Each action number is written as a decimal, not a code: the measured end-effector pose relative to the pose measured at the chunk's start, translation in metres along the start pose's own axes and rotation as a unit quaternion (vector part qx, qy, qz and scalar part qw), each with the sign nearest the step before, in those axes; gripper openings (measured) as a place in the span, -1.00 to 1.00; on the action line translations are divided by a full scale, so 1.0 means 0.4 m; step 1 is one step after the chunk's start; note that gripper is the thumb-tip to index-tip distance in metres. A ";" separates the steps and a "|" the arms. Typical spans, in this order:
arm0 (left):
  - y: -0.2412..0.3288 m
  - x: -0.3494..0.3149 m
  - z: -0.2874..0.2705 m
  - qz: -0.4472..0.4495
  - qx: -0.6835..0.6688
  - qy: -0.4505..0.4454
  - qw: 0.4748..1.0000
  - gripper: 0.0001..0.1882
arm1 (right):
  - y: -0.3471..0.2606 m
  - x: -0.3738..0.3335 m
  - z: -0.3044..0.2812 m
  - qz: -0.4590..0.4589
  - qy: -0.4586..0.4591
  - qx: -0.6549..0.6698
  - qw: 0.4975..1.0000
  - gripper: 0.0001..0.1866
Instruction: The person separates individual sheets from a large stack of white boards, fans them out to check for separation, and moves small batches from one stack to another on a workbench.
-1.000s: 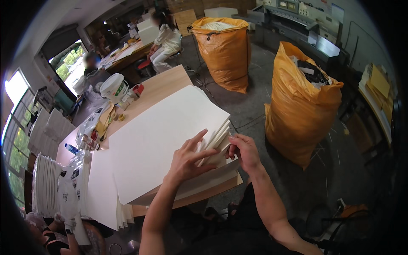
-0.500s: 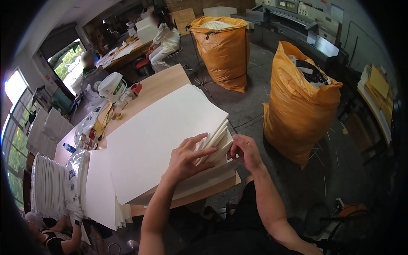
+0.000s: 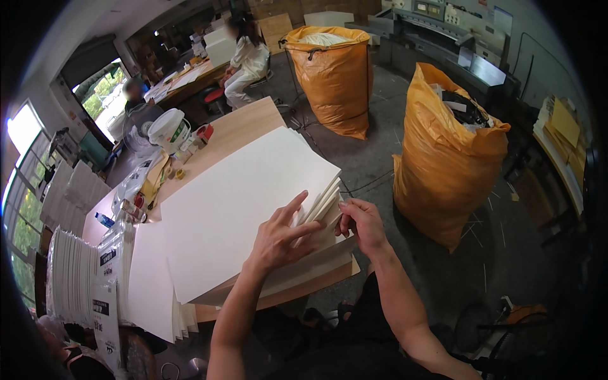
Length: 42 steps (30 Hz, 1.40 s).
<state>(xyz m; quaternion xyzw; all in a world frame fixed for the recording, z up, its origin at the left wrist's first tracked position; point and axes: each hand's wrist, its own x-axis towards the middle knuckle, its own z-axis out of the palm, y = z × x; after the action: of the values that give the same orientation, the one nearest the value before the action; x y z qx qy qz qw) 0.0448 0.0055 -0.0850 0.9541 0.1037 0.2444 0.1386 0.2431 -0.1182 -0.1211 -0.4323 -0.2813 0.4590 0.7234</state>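
Note:
A thick stack of large white sheets [image 3: 234,209] lies on the wooden table, its near right corner fanned into several raised layers [image 3: 324,201]. My left hand [image 3: 282,237] is over that corner, fingers stretched and spread. Its index finger points up above the top sheet, and another finger reaches across to the raised layers. At the edge of the corner, my right hand [image 3: 362,225] has its fingers curled, with thumb and forefinger pinching the sheet edges. How many sheets lie in the pinch is hidden.
Beside the stack are more white sheets [image 3: 149,278] and a plastic-wrapped pile [image 3: 73,278]. A white bucket [image 3: 169,131] and tape rolls [image 3: 180,173] sit farther along the table [image 3: 253,124]. Two orange sacks [image 3: 332,85] [image 3: 446,164] stand on the floor. Other people sit at the back and lower left.
My left index finger has lifted off the sheets and the fingers have spread wider. My right hand has shifted slightly left onto the corner. At lower left, a person's arm and wrapped package have moved.

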 end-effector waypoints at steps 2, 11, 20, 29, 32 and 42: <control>0.004 0.004 0.000 -0.003 -0.010 0.010 1.000 -0.38 | 0.001 0.000 0.004 -0.002 0.004 0.001 1.000 -0.62; -0.006 0.005 0.008 0.011 -0.017 0.024 1.000 -0.44 | 0.003 -0.008 -0.009 -0.018 -0.006 -0.012 1.000 -0.62; -0.016 -0.003 0.023 0.024 0.042 0.029 0.998 -0.38 | 0.006 -0.002 0.000 -0.013 0.014 -0.019 1.000 -0.65; -0.001 0.005 0.011 0.008 0.015 0.025 1.000 -0.43 | 0.006 0.000 -0.003 -0.005 -0.007 0.028 1.000 -0.64; -0.013 0.003 0.020 0.018 0.011 0.033 0.999 -0.47 | 0.024 -0.021 -0.010 -0.090 0.091 -0.068 0.989 -0.66; -0.018 -0.009 0.048 0.103 0.112 -0.029 0.988 -0.35 | 0.091 -0.100 -0.015 -0.219 -0.155 -0.628 0.731 -0.48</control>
<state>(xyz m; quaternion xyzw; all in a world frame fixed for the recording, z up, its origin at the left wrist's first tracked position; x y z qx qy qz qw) 0.0504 0.0071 -0.1051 0.9759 0.0276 0.2165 0.0076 0.2159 -0.1494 -0.1564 -0.6375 -0.7000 0.0675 0.3147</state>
